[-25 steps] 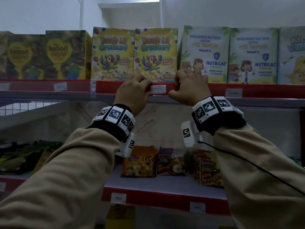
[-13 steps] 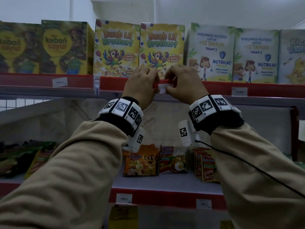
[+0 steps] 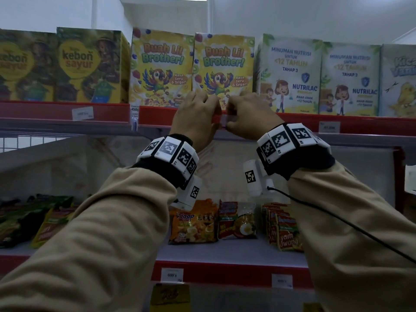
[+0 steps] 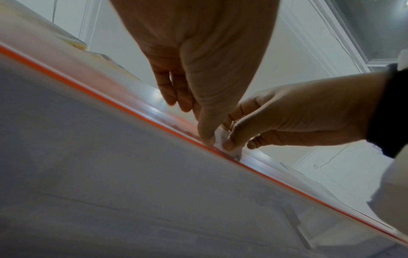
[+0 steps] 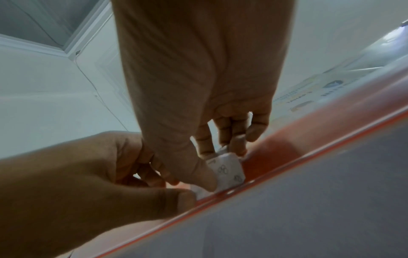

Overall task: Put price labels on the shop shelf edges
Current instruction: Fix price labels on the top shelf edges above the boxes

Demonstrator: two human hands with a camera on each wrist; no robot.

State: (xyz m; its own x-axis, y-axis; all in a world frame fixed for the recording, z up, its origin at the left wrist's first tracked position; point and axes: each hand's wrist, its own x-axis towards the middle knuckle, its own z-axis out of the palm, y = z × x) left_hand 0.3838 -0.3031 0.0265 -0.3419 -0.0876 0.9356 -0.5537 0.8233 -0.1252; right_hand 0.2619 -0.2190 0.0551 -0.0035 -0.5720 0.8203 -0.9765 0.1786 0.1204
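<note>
- Red shelf edge (image 3: pixel 157 114) runs beneath cereal boxes (image 3: pixel 222 68) just above both hands;
- left hand (image 3: pixel 193 118) and right hand (image 3: pixel 249 118) meet, thumbs and fingers pinching one white price label (image 5: pixel 229 172) against that edge;
- noodle packets (image 3: pixel 193 224) lie below the wrists.

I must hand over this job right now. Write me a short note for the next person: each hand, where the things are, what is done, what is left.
Left hand: pinches the left end of the label against the top shelf's red edge.
Right hand: pinches the right end of the same label.
Label: on the edge strip below the parrot cereal boxes, bent, not yet flat.
Done: other labels already sit on this edge and on the lower shelf edge.
Left: seat this label flat and let go. No spare labels are in view.
</note>
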